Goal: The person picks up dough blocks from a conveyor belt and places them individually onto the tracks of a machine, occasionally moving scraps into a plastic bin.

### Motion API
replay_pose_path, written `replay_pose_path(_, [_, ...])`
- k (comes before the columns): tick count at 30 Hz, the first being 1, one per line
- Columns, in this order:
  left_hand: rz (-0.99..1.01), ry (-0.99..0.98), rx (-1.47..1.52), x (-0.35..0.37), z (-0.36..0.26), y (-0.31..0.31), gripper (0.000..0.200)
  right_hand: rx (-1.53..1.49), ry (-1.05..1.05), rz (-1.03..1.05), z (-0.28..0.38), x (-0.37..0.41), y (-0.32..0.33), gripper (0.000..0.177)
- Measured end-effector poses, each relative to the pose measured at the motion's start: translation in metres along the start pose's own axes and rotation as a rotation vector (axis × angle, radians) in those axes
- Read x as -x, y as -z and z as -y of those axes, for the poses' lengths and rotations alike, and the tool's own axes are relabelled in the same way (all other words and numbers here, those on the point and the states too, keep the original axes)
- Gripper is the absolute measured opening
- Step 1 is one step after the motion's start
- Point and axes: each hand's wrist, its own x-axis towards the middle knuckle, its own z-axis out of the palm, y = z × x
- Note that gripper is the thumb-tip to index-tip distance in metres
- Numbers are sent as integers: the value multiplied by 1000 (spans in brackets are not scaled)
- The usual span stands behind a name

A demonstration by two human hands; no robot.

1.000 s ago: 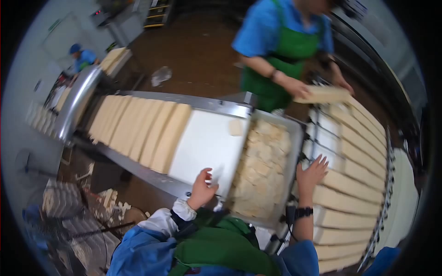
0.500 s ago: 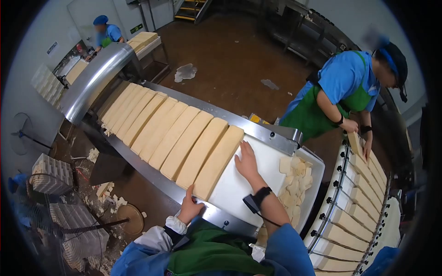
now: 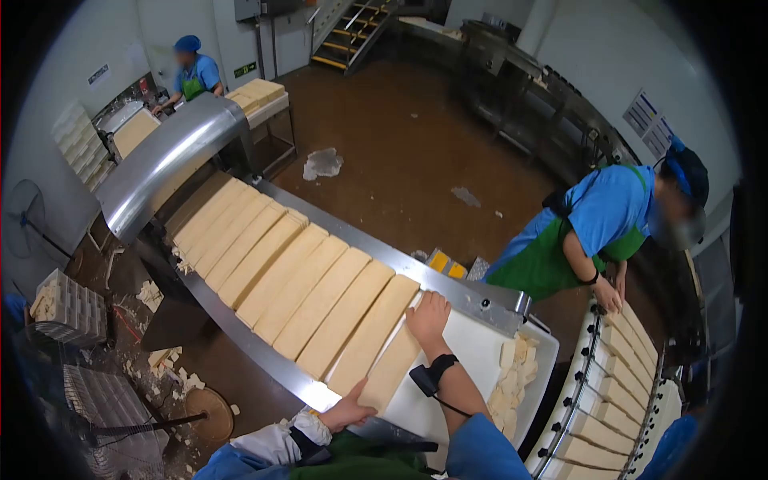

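Several long, pale dough slabs [image 3: 316, 290] lie side by side across a white conveyor belt [image 3: 454, 376]. The frontmost dough slab [image 3: 394, 362] stands a little apart from the row, with a narrow white gap behind it. At its far end, my right hand [image 3: 429, 322] is closed over the edge with curled fingers. My left hand [image 3: 349, 410] grips its near end, forefinger along the end and thumb at the front side. A black band with a small box is on my right wrist.
A white tray [image 3: 546, 360] of dough offcuts [image 3: 514, 384] adjoins the belt's end. To the right, a co-worker [image 3: 596, 224] handles slabs on another conveyor [image 3: 596, 392]. A metal hood [image 3: 172, 164] arches over the belt; another person [image 3: 196, 76] stands beyond. Crates [image 3: 76, 308] and scraps lie left.
Both hands have closed on the front slab's ends and drawn it away from the row, along the belt toward the tray. My right hand was open before. The view has shifted upward.
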Motion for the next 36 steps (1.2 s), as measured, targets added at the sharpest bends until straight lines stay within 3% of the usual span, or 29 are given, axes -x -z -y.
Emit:
replay_pose_path(3, [-6,113,-46,6,-22,-7,101,50,-77,-15,1,-10,-3,46])
replay_pose_path(7, [-46,-27,-26,-14,2,-19,100,137,-250,156,-2,2,33,57])
replay_pose_path(12, [-104,-238,-675,-25,-6,-37,98,300,-516,282,-97,52,62,80])
replay_pose_path(15, [-160,-343,-972,-34,-9,-40,97,136,-679,331,-148,109,96,90])
replay_pose_path(16, [-158,-387,-1040,-37,-5,-44,96,-95,-716,325,-153,130,104,95])
replay_pose_path(18, [-140,-295,-1144,-32,-24,-48,97,-558,-815,261,-162,177,124,104])
replay_pose_path(20, [-197,-336,-1227,-39,-22,-48,96,-530,-371,203,-177,221,109,120])
replay_pose_path(22, [-318,-428,-1309,-55,-6,-46,82,-309,-372,228,-152,248,126,126])
replay_pose_path(23, [-365,-466,-1333,-56,-7,-49,78,-196,-468,359,-139,258,131,114])
replay_pose_path(24, [-304,-429,-1343,-60,-9,-47,81,-123,-416,319,-127,270,141,93])
replay_pose_path(26, [-247,-574,-1311,-51,-22,-53,77,-100,-514,193,-127,291,115,72])
replay_pose_path(29, [-225,-530,-1402,-41,-37,-89,72,-59,-574,50,-129,320,129,66])
replay_pose_path(32, [0,-660,-1342,-35,-42,-147,70,-40,-763,-24,-151,364,180,63])
replay_pose_path(34, [174,-713,-1280,-22,-46,-201,72,64,-785,-244,-179,406,218,64])
replay_pose_path(36, [348,-701,-1196,-12,-37,-249,74,-27,-880,-133,-216,449,263,67])
